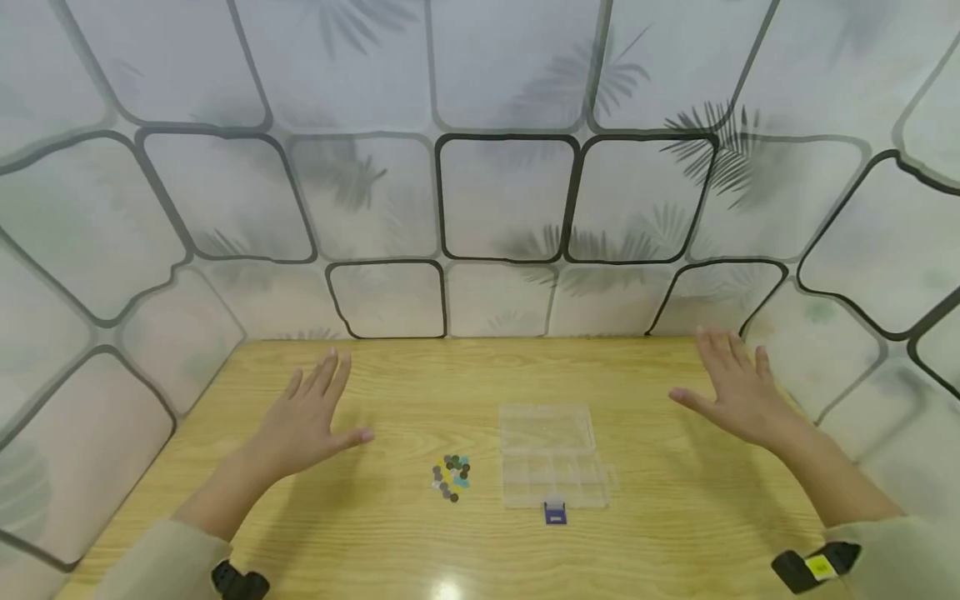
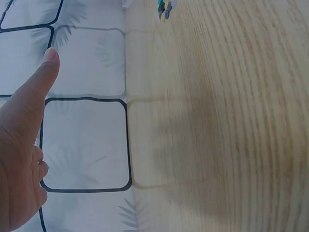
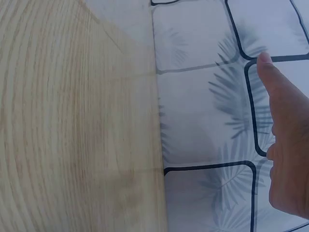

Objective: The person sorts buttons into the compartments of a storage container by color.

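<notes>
My left hand (image 1: 303, 425) hovers over the left part of the table with its fingers straight and the thumb spread toward the middle. Opposite it, my right hand (image 1: 738, 396) is raised over the right side, fingers extended and holding nothing. Between them lies a small cluster of flat round pieces (image 1: 454, 497) in grey, dark green, yellow and light blue. Just right of the pieces is a clear plastic compartment box (image 1: 525, 471) with its lid (image 1: 546, 427) folded back. A blue latch or tab (image 1: 555, 514) sits at the box's front edge. Both hands are apart from these things.
The light wood table (image 1: 390, 550) meets a pale wall covering (image 1: 502, 200) with dark outlines and leaf patterns at the back and sides. Black straps with devices (image 1: 817, 567) are on both wrists, over light sleeves (image 1: 161, 562).
</notes>
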### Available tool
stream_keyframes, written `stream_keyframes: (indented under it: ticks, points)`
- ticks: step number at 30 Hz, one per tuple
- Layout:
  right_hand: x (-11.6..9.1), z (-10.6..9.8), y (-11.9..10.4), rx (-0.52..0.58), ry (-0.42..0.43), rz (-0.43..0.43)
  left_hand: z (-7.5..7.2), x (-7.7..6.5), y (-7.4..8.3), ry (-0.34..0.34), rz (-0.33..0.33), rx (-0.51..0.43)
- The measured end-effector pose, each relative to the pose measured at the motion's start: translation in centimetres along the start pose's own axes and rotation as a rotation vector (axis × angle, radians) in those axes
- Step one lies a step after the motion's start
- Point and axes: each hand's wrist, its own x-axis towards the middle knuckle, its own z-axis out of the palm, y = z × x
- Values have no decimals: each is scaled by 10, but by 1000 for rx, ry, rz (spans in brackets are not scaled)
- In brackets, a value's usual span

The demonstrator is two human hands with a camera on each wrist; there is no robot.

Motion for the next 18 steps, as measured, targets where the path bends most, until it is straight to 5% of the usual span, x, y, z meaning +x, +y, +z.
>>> stream_keyframes:
  ticks: [18]
  points:
    - [-2, 25, -12, 113, 31, -21, 21, -4, 11, 6, 25, -81]
